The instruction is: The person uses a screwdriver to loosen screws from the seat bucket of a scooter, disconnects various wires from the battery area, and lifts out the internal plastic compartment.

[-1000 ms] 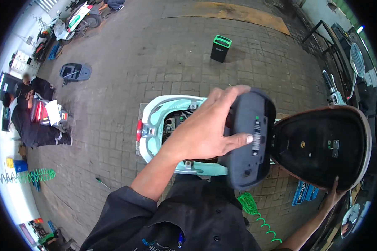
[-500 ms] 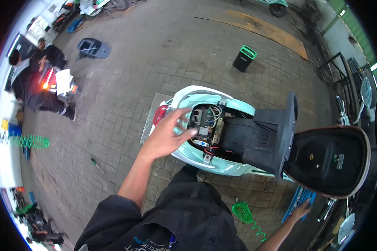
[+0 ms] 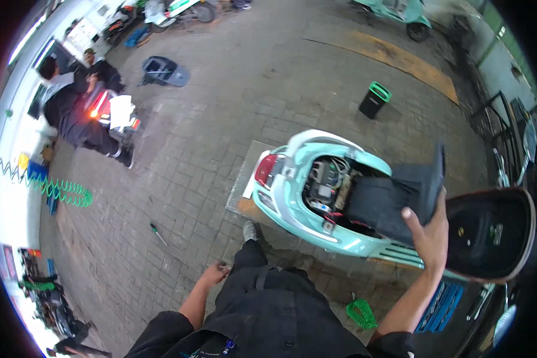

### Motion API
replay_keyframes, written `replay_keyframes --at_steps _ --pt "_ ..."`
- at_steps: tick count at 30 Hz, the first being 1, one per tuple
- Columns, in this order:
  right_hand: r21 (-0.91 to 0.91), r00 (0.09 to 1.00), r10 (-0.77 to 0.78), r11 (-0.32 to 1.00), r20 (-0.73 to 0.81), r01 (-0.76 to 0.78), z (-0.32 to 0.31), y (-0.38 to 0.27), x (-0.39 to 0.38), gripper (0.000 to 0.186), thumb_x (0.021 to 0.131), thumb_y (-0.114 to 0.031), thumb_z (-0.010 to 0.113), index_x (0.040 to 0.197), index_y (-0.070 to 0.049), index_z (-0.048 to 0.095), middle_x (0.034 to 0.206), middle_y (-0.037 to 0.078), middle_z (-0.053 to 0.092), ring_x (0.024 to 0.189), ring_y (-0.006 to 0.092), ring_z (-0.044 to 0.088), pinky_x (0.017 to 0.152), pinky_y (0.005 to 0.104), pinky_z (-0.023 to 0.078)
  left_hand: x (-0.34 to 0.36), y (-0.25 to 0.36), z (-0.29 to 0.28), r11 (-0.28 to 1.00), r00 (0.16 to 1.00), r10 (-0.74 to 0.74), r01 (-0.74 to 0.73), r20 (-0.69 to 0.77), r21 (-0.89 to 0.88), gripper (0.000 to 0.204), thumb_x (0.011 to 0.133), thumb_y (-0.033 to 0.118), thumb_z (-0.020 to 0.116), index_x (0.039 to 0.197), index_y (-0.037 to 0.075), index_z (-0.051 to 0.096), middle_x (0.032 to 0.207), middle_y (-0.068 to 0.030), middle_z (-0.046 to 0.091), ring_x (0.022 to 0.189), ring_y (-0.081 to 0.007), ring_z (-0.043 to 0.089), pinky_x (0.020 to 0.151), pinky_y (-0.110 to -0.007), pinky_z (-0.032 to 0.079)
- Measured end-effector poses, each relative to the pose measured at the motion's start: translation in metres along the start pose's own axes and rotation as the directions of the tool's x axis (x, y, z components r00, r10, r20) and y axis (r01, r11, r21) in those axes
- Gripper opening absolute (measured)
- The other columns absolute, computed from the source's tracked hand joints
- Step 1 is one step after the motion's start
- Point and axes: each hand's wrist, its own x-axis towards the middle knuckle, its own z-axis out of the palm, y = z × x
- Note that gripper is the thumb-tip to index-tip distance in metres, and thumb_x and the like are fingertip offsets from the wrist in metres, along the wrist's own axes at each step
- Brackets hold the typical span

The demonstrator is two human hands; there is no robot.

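Note:
In front of me a mint-green scooter (image 3: 346,241) has its seat (image 3: 489,238) swung up, showing the dark underside. Its open body bay holds wiring and electrical modules (image 3: 325,185). A black under-seat storage bin (image 3: 379,206) lies tilted over the bay. At the bin's raised rim is my right hand (image 3: 431,238), its fingers along the outer side and its thumb stretched across the inner side. My left hand (image 3: 215,273) hangs beside my left leg, fingers loosely curled, apart from the scooter, with no object showing in it.
A screwdriver (image 3: 158,234) lies on the paving to the left. Beyond the scooter stands a black bin with a green rim (image 3: 375,100). A green coiled hose (image 3: 361,314) and blue racks (image 3: 441,307) sit near right. Two people work at another scooter (image 3: 104,110), far left.
My left hand has left the wiring bay and dropped to my side. My right hand has risen from the blue racks to the storage bin. The whole view has shifted.

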Motion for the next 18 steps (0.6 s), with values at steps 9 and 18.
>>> replay_keyframes --at_steps 9,18 --pt "0.083 0.98 0.189 0.98 -0.057 -0.184 0.006 0.003 0.023 0.051 0.098 -0.028 0.068 0.13 0.01 0.059 0.119 0.017 0.068 0.105 0.0223 0.06 0.099 0.0348 0.044 0.056 -0.206 -0.083 0.632 0.954 -0.14 0.293 0.266 -0.718 0.044 0.096 0.039 0.065 0.132 0.014 0.058 0.112 -0.0041 0.068 0.094 -0.0211 0.066 0.081 -0.05 0.053" --pt "-0.298 0.844 0.43 0.8 -0.321 -0.52 0.009 0.014 0.068 0.062 0.09 -0.045 0.073 0.12 0.008 0.066 0.107 0.024 0.073 0.103 0.039 0.068 0.091 0.0446 0.05 0.12 -0.173 -0.317 0.79 0.963 -0.267 0.245 0.045 -0.562 0.031 0.098 0.031 0.056 0.125 0.016 0.059 0.105 -0.0036 0.068 0.09 -0.022 0.066 0.076 -0.049 0.054"
